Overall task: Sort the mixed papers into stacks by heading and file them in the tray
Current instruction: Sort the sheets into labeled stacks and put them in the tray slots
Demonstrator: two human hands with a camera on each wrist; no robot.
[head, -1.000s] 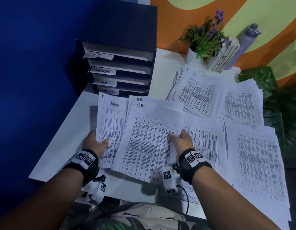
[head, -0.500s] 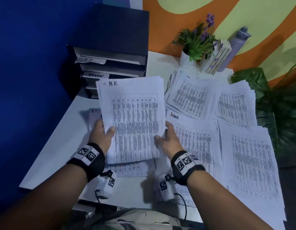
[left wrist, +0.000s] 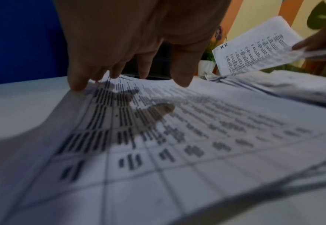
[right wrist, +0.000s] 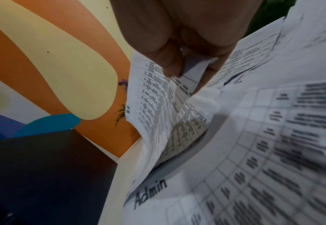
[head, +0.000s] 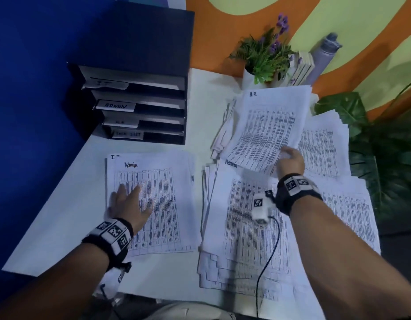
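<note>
The H.R. sheet [head: 268,125] hangs above the far paper stacks, its near edge pinched by the right hand [head: 291,161], fingertips hidden beneath. The left hand [head: 128,204] lies flat, fingers spread, on the Admin stack [head: 163,204]. The black tray's [head: 139,107] lower labels are blurred.

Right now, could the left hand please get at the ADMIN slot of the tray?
Probably yes: the left hand lies flat on the Admin sheet, holding nothing, and bare table lies between it and the tray's ADMIN slot.
</note>
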